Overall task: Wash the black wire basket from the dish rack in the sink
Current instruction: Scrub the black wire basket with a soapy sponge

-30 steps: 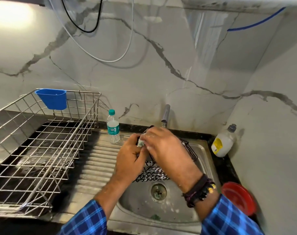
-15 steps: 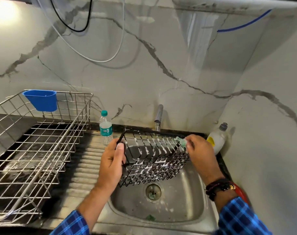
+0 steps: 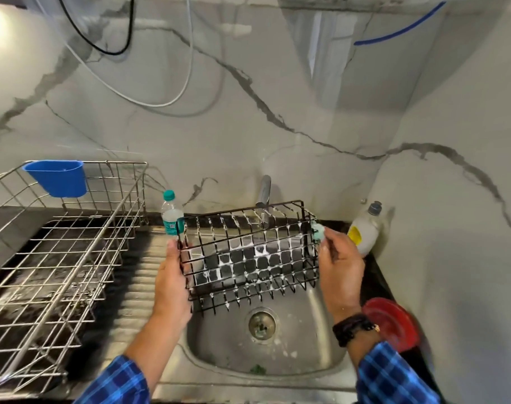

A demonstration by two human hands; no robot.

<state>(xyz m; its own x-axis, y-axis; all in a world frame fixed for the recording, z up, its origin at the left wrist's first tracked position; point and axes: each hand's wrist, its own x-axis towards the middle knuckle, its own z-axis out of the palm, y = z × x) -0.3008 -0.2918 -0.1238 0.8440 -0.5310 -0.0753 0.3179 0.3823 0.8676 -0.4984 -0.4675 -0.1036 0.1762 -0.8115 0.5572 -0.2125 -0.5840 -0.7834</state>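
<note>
Black wire basket point(image 3: 249, 255) held up over sink point(image 3: 321, 322), lathered white along most wires, left hand point(image 3: 172, 279) grasping its left end, right hand point(image 3: 340, 266) pinching pale green scrubber point(image 3: 318, 231) against right end; soaping well advanced, rinse under tap point(image 3: 263, 191) apparently not yet done.

L hand point(image 3: 172, 279) & R hand point(image 3: 340, 268) apart, both in closed grip.
</note>
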